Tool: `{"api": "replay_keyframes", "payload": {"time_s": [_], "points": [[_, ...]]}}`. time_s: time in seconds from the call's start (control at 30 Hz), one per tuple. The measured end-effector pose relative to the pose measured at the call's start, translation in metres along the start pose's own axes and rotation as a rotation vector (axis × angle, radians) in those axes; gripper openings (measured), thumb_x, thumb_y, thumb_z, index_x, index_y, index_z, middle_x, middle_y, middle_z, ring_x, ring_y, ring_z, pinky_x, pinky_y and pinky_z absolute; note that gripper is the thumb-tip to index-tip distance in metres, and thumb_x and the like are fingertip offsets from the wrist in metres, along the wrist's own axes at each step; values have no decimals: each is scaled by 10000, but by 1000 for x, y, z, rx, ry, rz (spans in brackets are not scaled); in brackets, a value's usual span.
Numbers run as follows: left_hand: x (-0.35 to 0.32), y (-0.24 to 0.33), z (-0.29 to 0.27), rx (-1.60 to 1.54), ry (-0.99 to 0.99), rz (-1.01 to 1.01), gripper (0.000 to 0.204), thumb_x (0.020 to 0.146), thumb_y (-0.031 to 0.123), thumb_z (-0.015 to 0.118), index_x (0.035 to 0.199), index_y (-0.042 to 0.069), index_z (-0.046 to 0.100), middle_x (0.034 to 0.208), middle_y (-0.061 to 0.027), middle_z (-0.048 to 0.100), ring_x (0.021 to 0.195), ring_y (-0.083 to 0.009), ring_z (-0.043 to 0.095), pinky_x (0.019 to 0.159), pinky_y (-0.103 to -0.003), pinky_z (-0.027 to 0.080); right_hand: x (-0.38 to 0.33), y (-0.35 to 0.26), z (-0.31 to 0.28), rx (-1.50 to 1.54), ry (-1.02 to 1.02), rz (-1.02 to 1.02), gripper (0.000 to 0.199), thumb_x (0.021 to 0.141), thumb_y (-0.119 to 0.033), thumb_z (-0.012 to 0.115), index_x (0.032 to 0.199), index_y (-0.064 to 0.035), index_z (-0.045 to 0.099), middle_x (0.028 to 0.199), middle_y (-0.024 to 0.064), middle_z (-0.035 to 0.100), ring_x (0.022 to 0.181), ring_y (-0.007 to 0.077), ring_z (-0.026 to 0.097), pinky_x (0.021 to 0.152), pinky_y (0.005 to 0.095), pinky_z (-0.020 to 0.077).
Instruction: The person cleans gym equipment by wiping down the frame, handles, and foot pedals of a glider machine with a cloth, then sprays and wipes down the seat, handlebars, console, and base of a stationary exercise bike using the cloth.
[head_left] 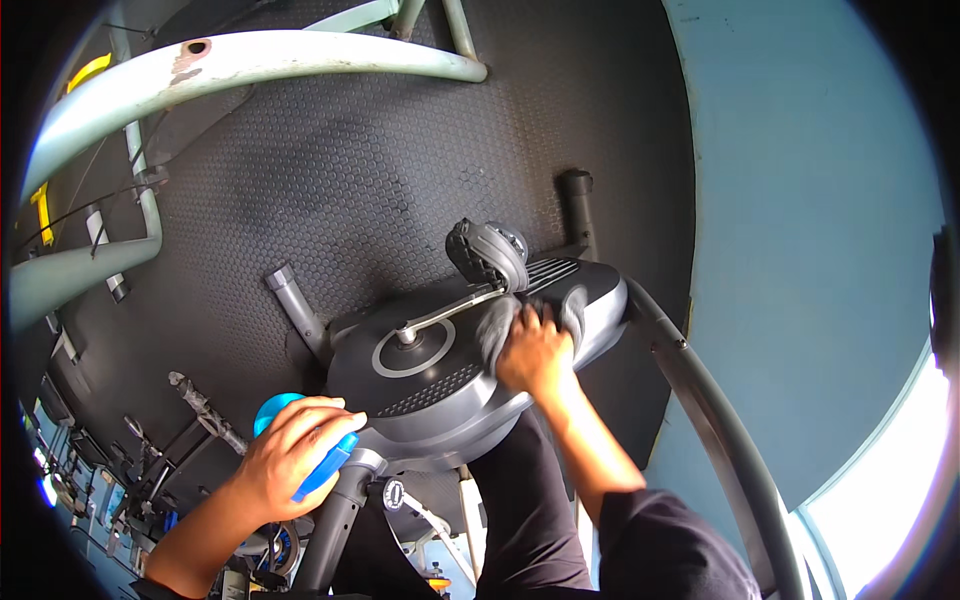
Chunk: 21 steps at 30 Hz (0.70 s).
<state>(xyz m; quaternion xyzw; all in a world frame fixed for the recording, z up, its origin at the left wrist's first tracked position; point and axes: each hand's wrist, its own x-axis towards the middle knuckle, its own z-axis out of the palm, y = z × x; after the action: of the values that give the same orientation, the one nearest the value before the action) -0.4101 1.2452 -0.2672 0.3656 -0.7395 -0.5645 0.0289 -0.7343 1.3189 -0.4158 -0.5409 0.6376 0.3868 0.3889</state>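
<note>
Below me stands an exercise bike, its black and grey side housing (420,378) lying across the middle of the view. My right hand (540,352) presses a grey cloth (494,336) onto the top of this housing, near its slotted vent; hand and cloth are slightly blurred. Just beyond the cloth is the pedal (492,254) on its silver crank arm (452,311). At the lower left, my left hand (288,458) is wrapped around a blue spray bottle (274,408), with its darker blue trigger head (328,468) showing. That hand is beside the bike's seat post, partly covering the bottle.
A large pale metal machine frame (300,55) arches across the upper left. The bike's dark grey tube (705,410) runs along the right, near a blue-grey wall (800,200). Textured black matting (350,180) covers the floor. More gym equipment stands at lower left.
</note>
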Motion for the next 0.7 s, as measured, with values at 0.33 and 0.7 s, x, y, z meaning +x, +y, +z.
{"api": "replay_keyframes", "payload": {"time_s": [0.33,0.7], "points": [[-51,-27,-14,39,82,-67,664,678,-11,682,1333,12,575,1222,-170,623,1182,-378,588,1010,-493,470,-122,-86,20,219,323,-471,839,941,-478,620,1486,105,364,1569,270,343,1474,515,236,1201,548,240],[-78,-42,-3,-43,163,-138,589,695,-22,625,1282,2,587,1189,-181,637,1175,-385,596,1024,-488,452,112,-256,118,446,-716,-588,731,1030,-581,276,1569,-89,308,1626,183,291,1511,377,254,1247,511,168]]}}
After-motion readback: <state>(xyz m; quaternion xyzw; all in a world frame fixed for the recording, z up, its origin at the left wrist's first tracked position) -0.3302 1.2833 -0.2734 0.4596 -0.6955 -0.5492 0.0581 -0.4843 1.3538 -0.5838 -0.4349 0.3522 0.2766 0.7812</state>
